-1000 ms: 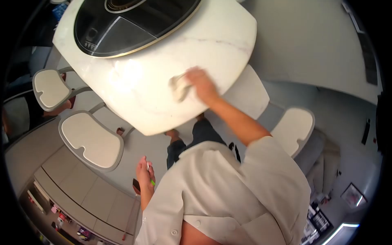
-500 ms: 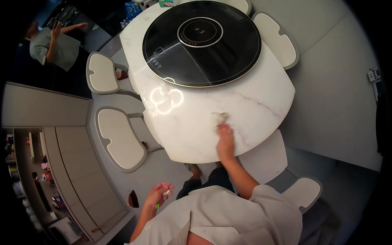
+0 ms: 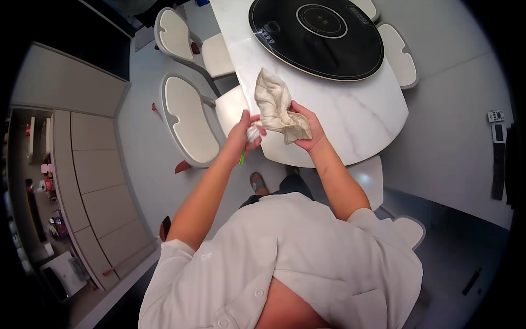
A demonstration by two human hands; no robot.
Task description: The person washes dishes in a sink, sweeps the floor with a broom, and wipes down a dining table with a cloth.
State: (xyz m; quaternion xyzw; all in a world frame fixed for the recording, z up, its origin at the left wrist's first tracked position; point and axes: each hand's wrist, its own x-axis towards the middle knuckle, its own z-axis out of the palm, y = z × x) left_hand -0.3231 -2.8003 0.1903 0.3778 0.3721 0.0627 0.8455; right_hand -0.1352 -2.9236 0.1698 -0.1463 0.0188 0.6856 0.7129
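A wrinkled beige cloth is lifted over the near left edge of the white marble table. My right hand is closed on its lower right part. Close to the cloth's left side, my left hand is closed around a small crumpled white thing, whose kind I cannot make out. A bright green strip sticks out below that hand. The left fingertips come up to the cloth; whether they pinch it, I cannot tell.
A round black glass panel with a ring in its middle lies on the table. Pale chairs stand along the left side, and another chair is at the right. Open shelves with small items line the left wall.
My right hand has lifted the cloth off the tabletop and drawn it left. My left hand has risen from beside my body to meet it. The view has shifted, and the person at upper left is gone.
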